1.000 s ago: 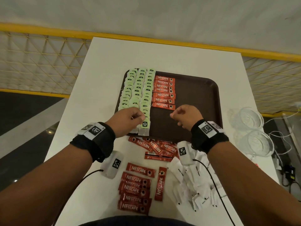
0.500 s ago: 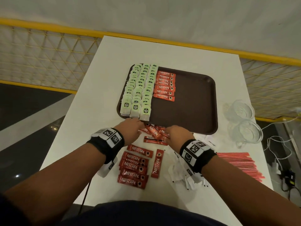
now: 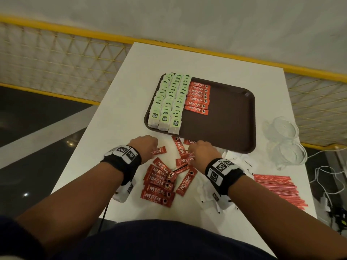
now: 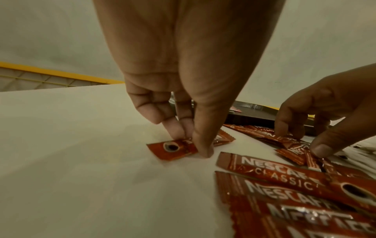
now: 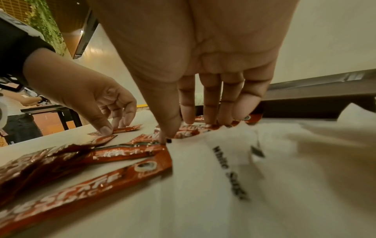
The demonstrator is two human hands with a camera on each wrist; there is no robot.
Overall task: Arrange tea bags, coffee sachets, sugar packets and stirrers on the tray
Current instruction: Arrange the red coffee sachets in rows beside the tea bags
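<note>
Both forearms reach forward over the white table [image 3: 116,102], wrists raised and fingers pointing down. A yellow-railed mesh fence runs beyond the table's far edge. The left hand [image 3: 143,147] pinches a lone coffee sachet [image 4: 173,149] between thumb and fingertips against the tabletop. The right hand [image 3: 201,152] has thumb and fingers curled down on the loose sachets [image 3: 181,147]; whether it grips one I cannot tell. Ahead of both hands sits the tray [image 3: 234,128] with tea bags [image 3: 169,102]. Sugar packets [image 5: 234,169] lie under the right wrist, stirrers [image 3: 277,188] to its right.

White tabletop [image 3: 187,59] stood against a plain pale wall [image 3: 187,17]. Yellow-framed mesh railing [image 3: 56,59] ran behind it. Dark glossy floor [image 3: 37,113] at left, dim warm lighting.
</note>
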